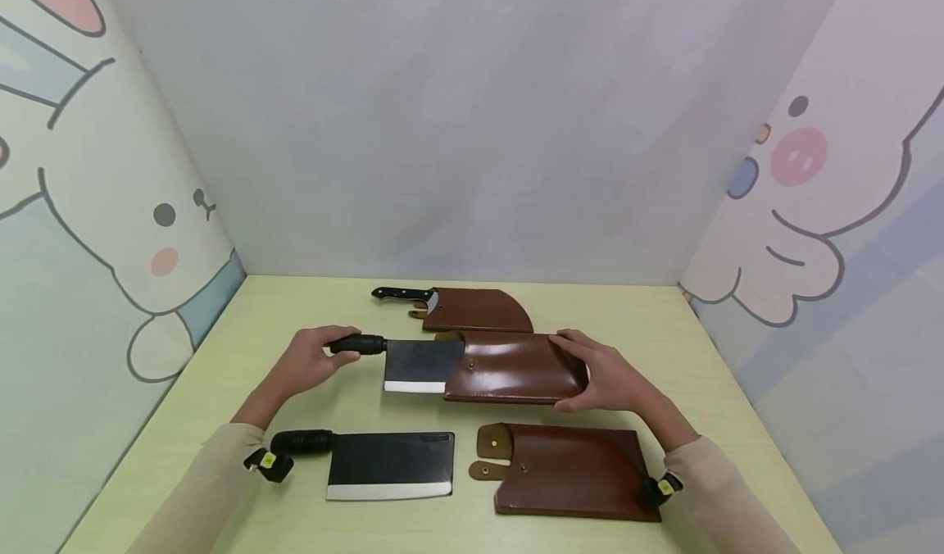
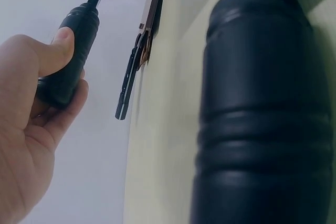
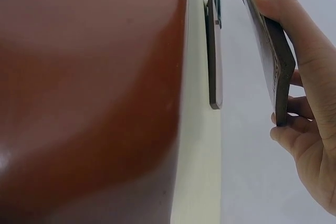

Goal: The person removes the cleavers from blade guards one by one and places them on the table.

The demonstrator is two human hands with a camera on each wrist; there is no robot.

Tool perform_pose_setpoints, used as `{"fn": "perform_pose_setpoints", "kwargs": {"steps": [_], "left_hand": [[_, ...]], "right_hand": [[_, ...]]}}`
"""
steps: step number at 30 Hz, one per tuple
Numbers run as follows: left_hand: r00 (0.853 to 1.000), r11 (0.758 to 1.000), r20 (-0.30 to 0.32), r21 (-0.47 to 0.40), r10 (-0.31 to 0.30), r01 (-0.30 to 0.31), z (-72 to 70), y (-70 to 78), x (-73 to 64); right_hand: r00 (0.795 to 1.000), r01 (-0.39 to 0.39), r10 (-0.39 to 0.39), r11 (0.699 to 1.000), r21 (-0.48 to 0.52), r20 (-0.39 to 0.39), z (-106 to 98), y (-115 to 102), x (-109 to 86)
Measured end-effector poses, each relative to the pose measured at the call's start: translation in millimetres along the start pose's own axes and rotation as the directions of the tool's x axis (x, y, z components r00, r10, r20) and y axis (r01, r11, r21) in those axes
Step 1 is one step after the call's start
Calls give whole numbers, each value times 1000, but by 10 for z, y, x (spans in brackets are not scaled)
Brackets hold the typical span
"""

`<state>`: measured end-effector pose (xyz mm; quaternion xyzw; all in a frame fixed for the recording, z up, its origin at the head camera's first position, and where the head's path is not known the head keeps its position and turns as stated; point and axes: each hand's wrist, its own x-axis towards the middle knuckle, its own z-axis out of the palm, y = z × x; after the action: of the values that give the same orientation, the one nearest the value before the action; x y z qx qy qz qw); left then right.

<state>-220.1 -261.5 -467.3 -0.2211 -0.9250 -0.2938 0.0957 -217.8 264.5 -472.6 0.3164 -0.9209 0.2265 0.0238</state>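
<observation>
The left hand (image 1: 315, 361) grips the black handle (image 1: 358, 344) of a cleaver whose dark, pale-edged blade (image 1: 420, 363) is partly inside a brown leather sheath (image 1: 509, 365). The sheath hides the rest of the blade. At the sheath's closed right end, the right hand (image 1: 605, 376) holds it with thumb and fingers on its opposite edges. In the left wrist view the thumb and fingers wrap the cleaver handle (image 2: 73, 51). The right wrist view shows the held sheath (image 3: 273, 51) edge-on, raised above the table.
A second cleaver (image 1: 391, 460) lies flat at front left, its handle towards the left. Right of it lies another brown sheath (image 1: 575, 472) with two strap tabs. Behind the hands, a smaller knife with a black handle (image 1: 401, 293) sits in its brown sheath (image 1: 475, 308). Walls enclose the table (image 1: 310, 300).
</observation>
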Motion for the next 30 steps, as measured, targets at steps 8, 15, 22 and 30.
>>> {"fn": "perform_pose_setpoints", "kwargs": {"steps": [8,15,22,30], "left_hand": [[1000,1000,-9,-12,11,-11,-35,-13,-17],[1000,1000,-12,-6,26,-26,-69,-6,-11],[999,1000,-28,-3,31,-31,-99,-38,-17],[1000,1000,-22,5,18,-18,-132,-94,-43]], "right_hand": [[1000,1,-1,1000,0,-6,7,51,-34],[1000,11,-11,1000,-7,-13,-30,50,-48],[1000,11,-11,1000,3,-25,-66,42,-62],[1000,2,-2,1000,2,-26,-68,82,-98]]}}
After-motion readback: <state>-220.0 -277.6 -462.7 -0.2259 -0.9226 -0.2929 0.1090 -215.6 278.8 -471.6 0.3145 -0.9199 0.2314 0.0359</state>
